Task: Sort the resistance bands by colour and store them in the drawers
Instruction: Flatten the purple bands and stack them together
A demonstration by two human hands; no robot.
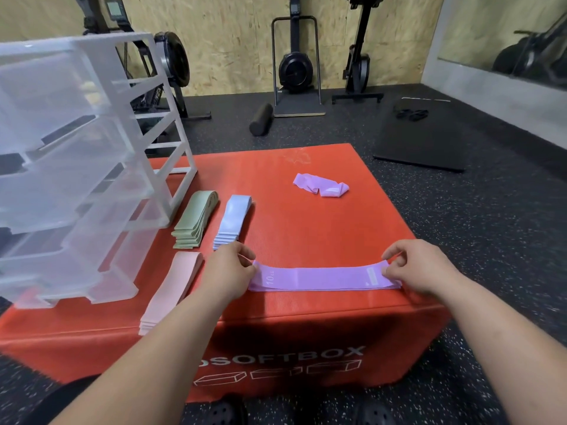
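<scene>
The left hand (228, 265) and right hand (420, 266) each pinched one end of the purple band (319, 279), stretching it flat on the red box (306, 222), probably to stack it neatly like the green pile (194, 220) near the drawers (76, 179).

Both forearms are bare, with no sleeves, watch or rings showing on the left hand (228, 269) or the right hand (420, 265). Black perforated clog-style shoes (225, 414) show at the near edge.
</scene>
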